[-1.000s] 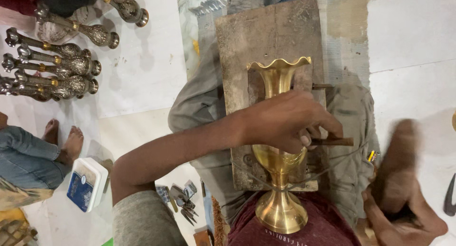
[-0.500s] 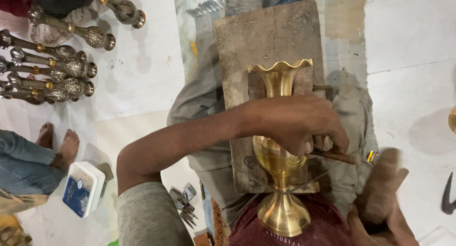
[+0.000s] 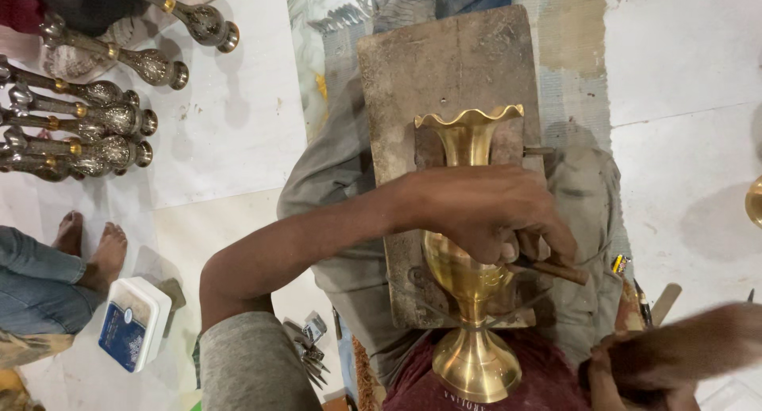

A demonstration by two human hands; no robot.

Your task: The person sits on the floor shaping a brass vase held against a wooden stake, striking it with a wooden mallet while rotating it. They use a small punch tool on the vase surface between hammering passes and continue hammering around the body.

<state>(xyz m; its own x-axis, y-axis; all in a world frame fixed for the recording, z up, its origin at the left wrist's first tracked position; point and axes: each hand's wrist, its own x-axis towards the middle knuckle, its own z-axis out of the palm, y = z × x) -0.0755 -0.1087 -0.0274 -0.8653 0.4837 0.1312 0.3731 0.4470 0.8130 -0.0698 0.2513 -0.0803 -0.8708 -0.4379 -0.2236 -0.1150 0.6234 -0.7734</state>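
Across the person's lap sits a worn wooden board (image 3: pixel 444 77), and on it lies a brass vase (image 3: pixel 468 244), fluted mouth pointing away, round foot close against the maroon cloth (image 3: pixel 413 383) at the belly. Left hand (image 3: pixel 492 212) is draped over the vase's bulging middle, fingers curled and pinching a slim brown tool (image 3: pixel 556 272) whose tip looks to meet the metal just beside the bulb; so that hand is closed round the tool and leaning on the vase at once. Right hand (image 3: pixel 683 351) comes in low at the corner, badly blurred, and whether it grips anything I cannot tell.

Now, the vase itself: solid polished metal by the look of it, stiff, probably weighty for its size, and that shine says slippery. Being round, it wants to roll on the board, so the palm pressing down on the belly seems the sensible hold; the narrow waist above the foot is the other natural place to grip. The thin wavy rim looks like the part most easily dented, best left alone.

Off to the side on the pale floor (image 3: pixel 230 141) lie darker patterned vases (image 3: pixel 103 117) in a row, a white box (image 3: pixel 135 322), and another person's bare feet (image 3: pixel 91 248).
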